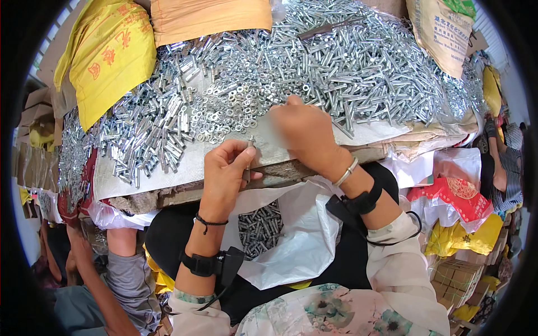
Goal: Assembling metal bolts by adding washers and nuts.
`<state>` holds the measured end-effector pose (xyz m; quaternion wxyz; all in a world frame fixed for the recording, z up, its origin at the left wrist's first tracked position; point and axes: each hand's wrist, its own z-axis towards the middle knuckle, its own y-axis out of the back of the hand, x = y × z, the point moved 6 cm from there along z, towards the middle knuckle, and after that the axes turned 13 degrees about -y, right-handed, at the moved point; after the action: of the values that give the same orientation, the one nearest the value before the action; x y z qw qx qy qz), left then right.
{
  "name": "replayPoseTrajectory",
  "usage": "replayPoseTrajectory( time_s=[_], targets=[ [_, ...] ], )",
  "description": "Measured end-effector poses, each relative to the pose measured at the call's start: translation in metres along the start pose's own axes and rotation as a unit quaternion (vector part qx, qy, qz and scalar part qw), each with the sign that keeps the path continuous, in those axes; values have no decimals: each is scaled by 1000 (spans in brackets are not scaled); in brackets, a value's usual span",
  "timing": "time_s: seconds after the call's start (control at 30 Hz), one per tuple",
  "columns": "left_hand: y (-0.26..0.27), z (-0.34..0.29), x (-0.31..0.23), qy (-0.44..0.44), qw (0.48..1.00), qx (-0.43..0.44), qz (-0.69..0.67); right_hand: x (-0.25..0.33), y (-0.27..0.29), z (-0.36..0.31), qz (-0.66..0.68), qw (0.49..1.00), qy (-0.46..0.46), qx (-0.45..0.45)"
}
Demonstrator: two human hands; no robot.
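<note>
My left hand (227, 168) is closed, thumb and fingers pinching a small metal bolt (251, 143) upright at the front edge of the table. To its right and slightly farther off is my right hand (305, 131), its fingers curled in. Blur smears its fingertips, and what they hold, if anything, does not show. Beyond both hands spreads a pile of loose silver washers (227, 106). Short metal sleeves (162, 126) lie heaped to the left, and long bolts or pins (358, 78) to the right. In my lap, below the hands, an open white bag (302, 241) contains assembled-looking bolts (260, 229).
A yellow sack (115, 61) and an orange sheet (210, 21) cover the far left. A beige printed sack (440, 36) hangs at the far right. Other people's legs (131, 280) and a co-worker's arm (89, 280) are at the left. Red plastic packaging (457, 196) lies at the right.
</note>
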<state>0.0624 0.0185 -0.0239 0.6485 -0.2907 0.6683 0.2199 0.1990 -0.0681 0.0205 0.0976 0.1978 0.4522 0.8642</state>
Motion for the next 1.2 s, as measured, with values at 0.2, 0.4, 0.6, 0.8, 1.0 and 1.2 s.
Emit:
replayPoseTrajectory(
  time_s=[0.2,0.4,0.6,0.8,1.0,1.2],
  targets=[
    [1,2,0,7,1000,3,-20,-11,-22,8,-13,999,-38,36],
    [-3,3,4,14,999,17,-32,-1,-22,6,450,863,-100,206],
    [0,1,7,19,996,65,-62,-4,-30,2,518,807,-113,259],
    [3,-3,9,24,995,68,-72,-1,-28,0,530,800,-116,254],
    [3,-7,1,-46,997,59,17,5,-20,1,454,859,-71,227],
    [4,-11,3,35,981,76,-173,10,-15,-4,522,808,-100,254]
  ],
)
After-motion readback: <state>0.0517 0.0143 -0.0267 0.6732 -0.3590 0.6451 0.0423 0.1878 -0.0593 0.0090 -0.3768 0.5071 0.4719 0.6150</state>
